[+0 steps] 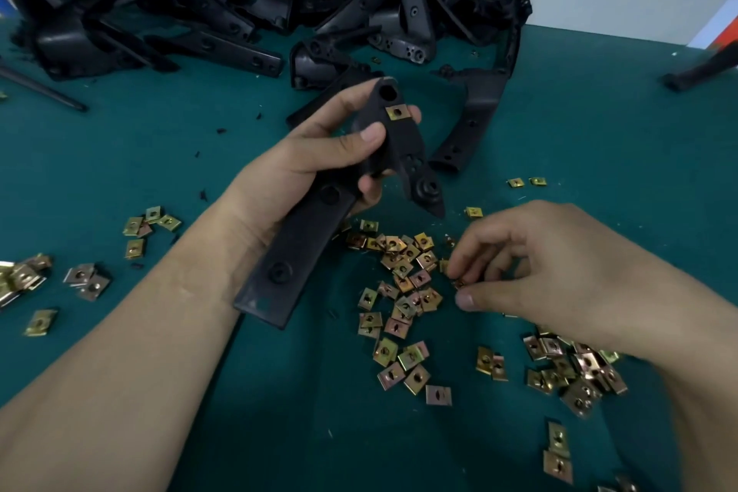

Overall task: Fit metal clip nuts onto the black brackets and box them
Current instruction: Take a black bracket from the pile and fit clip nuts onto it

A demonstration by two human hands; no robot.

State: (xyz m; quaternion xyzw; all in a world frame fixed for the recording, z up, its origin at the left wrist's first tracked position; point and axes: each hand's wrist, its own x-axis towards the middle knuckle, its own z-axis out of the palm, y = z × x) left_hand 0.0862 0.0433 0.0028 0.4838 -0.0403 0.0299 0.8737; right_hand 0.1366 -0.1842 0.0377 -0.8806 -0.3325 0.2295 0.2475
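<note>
Black brackets (pixel 223 24) heap behind scattered clip nuts (pixel 405 306); right fingers (pixel 465 300) apparently pinch one.

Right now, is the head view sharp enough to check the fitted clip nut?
Head view: the brass-coloured metal clip nut fitted on the long black bracket in the left hand reads clearly; right hand fingertips are slightly smeared; the far pile of black brackets is dark and soft at its left; wide-angle stretch bends the forearms.
</note>
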